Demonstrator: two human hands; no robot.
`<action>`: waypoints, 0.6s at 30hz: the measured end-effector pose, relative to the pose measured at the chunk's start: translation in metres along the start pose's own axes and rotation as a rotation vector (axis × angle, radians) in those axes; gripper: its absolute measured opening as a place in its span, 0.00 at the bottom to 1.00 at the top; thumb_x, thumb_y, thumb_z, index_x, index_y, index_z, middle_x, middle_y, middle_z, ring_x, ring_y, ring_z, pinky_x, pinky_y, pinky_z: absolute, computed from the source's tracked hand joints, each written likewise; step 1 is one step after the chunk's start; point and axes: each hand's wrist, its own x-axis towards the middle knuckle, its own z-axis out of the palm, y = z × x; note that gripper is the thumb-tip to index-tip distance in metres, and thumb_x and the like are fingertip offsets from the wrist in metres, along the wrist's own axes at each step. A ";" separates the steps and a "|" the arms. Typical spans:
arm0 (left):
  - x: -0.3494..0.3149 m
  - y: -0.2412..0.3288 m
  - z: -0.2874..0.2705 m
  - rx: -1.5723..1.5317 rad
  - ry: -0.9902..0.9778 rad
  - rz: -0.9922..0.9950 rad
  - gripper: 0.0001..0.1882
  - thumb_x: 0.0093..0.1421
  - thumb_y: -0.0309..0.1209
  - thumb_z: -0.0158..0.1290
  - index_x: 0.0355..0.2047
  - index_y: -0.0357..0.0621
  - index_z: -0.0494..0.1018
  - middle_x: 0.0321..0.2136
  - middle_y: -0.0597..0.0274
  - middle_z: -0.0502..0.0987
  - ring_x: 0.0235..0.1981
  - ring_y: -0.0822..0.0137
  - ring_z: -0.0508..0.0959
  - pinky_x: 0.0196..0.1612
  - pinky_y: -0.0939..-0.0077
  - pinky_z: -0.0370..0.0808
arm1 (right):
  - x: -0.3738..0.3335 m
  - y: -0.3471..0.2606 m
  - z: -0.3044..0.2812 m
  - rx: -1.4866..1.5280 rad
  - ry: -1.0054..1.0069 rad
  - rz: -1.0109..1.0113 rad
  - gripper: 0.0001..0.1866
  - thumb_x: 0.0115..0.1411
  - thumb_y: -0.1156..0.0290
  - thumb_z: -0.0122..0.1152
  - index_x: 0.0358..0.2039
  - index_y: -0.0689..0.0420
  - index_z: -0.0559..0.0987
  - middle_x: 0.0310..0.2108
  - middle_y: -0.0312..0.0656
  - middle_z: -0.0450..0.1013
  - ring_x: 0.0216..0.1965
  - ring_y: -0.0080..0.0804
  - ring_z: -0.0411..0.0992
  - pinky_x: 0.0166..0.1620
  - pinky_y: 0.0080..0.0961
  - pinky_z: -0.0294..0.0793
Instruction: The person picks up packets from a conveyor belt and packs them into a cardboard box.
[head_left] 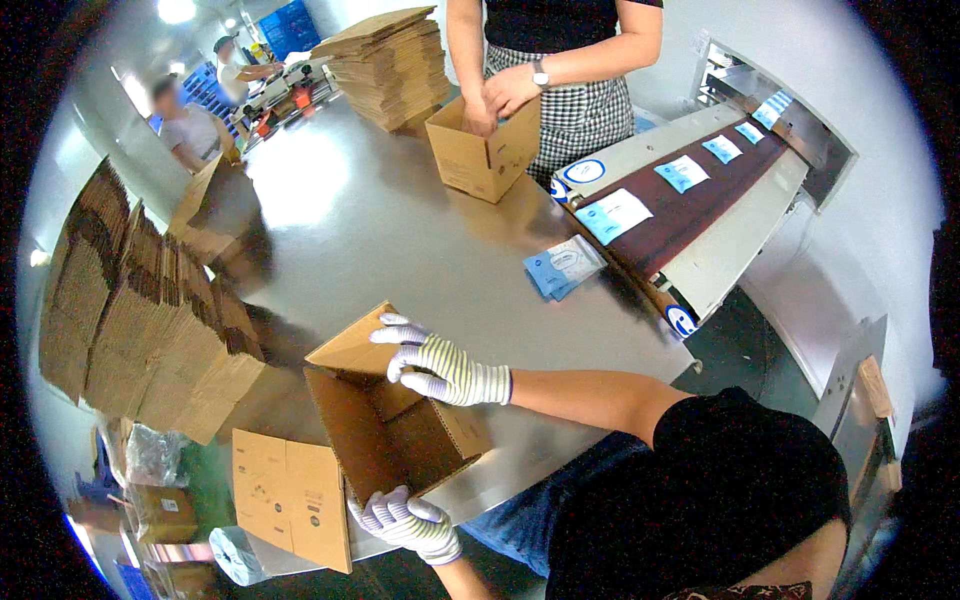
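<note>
An open brown cardboard box [372, 440] lies tilted on the metal table in front of me, its dark inside showing. My right hand [445, 368], in a white glove with yellow-green stripes, reaches over its far flap [352, 340]. Those fingers are spread, with the thumb apart, touching or just above the cardboard. My left hand [410, 525], gloved the same way, grips the box's near edge with bent fingers. Its fingertips are partly hidden against the cardboard. Beside the box, a printed flat cardboard piece [290, 495] lies at the table's edge.
Stacks of flattened cartons [150, 310] stand at the left, another stack [385, 65] at the back. Across the table [350, 230], a co-worker's hands [505, 98] reach into an open box [475, 160]. A conveyor [700, 190] carries blue-white packets; more packets [563, 268] lie beside it.
</note>
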 end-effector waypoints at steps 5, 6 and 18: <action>0.000 -0.001 -0.001 0.010 0.023 -0.035 0.15 0.62 0.36 0.36 0.23 0.42 0.68 0.27 0.54 0.68 0.42 0.49 0.69 0.60 0.46 0.57 | 0.003 -0.006 0.001 0.002 -0.003 0.015 0.09 0.59 0.64 0.50 0.30 0.55 0.73 0.58 0.48 0.60 0.64 0.51 0.48 0.65 0.44 0.45; 0.002 -0.001 -0.001 0.001 0.051 -0.024 0.16 0.62 0.37 0.36 0.23 0.41 0.68 0.27 0.53 0.68 0.40 0.50 0.69 0.60 0.46 0.57 | 0.004 -0.004 0.003 -0.010 -0.001 -0.006 0.09 0.59 0.64 0.50 0.30 0.55 0.74 0.58 0.48 0.60 0.64 0.51 0.49 0.65 0.43 0.46; -0.001 0.003 0.007 -0.002 0.081 -0.041 0.17 0.64 0.36 0.35 0.24 0.40 0.67 0.25 0.53 0.68 0.39 0.50 0.70 0.60 0.46 0.57 | -0.001 0.000 0.003 -0.022 0.012 -0.020 0.10 0.58 0.63 0.49 0.28 0.55 0.73 0.58 0.48 0.60 0.63 0.52 0.50 0.64 0.43 0.48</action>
